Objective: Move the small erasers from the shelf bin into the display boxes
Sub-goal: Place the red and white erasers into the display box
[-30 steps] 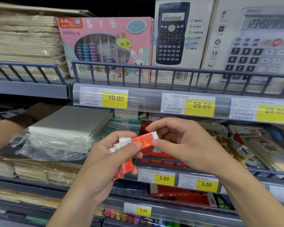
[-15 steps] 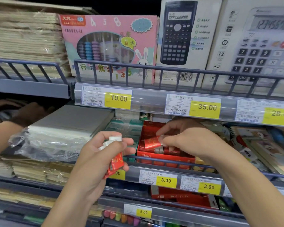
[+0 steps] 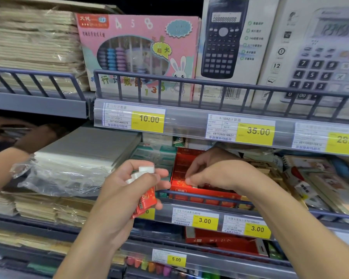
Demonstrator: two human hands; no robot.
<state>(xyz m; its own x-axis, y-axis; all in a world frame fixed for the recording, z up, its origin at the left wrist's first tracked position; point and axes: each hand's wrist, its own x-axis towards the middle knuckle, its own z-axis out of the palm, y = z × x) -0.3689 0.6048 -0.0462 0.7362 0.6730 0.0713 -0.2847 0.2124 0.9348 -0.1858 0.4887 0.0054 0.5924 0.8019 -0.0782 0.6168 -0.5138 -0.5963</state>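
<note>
Your left hand (image 3: 129, 188), raised at 7 o'clock, grip curled round bundle of erasers (image 3: 144, 200). Your right hand (image 3: 216, 174), knuckles up, reaches into red display box (image 3: 191, 188) at 3 o'clock, fingertips pinching one eraser (image 3: 190, 183) inside.

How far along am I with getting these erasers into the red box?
Done: the red display box already has erasers lying in it. In hand: your right hand is setting one eraser at the box's front edge. Left: your left hand holds a bunch of red-sleeved erasers not yet placed. How full the box is cannot be told.
</note>
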